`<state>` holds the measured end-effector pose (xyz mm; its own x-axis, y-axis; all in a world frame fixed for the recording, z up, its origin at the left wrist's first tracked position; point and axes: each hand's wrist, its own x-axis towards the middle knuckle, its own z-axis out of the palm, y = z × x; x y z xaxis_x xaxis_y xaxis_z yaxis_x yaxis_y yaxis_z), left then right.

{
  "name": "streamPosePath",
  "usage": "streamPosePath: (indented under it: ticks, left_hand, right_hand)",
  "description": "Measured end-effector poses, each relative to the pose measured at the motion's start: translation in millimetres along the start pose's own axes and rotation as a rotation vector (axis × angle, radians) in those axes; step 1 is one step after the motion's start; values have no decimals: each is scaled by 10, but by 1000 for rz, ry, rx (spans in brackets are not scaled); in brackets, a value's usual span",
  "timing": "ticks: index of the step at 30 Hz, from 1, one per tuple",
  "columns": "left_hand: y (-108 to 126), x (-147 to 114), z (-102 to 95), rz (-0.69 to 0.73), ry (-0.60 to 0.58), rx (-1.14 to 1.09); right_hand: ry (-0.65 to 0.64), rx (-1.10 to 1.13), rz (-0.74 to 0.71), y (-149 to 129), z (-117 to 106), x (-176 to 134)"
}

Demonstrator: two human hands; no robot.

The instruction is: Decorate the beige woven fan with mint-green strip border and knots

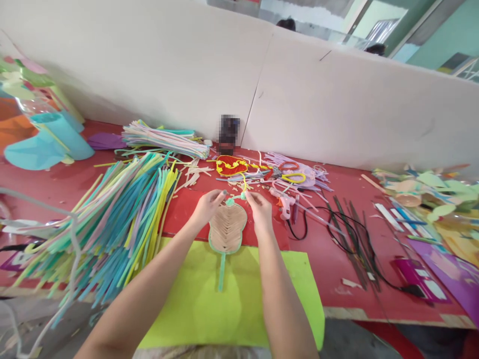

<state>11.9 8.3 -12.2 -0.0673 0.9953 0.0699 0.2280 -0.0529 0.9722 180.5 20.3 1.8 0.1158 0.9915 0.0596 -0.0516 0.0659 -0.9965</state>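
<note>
Tan fan [227, 227], its top between left fingers [218, 196] and right fingers [254, 199].

Bright diffuse light, soft shadows on the wall [168, 75], wide-angle stretch at edges, papers [431, 179] at right blurred, dark block [229, 130] pixelated

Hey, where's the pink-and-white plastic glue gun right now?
In the head view, the pink-and-white plastic glue gun lies just right of the person's bare right hand, below the metal scissors with orange and yellow handles.
</note>
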Motion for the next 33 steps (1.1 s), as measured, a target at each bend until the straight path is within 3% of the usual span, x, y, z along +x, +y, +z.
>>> streamPosePath:
  ticks: [6, 9, 23, 33]
  left_hand:
    - [48, -9, -40, 24, -57, -50]
    - [96, -25, -70, 57, -31, -54]
    - [17, 15, -145, 11, -56, 7]
    - [11, 10, -150, 21, -80, 17]
  right_hand:
    - [84, 24, 5, 18, 31, 8]
    - [110, 21, 5, 21, 51, -1]
    - [36, -22, -60, 48, 121, -60]
    - [162, -78, -97, -11, 264, -178]
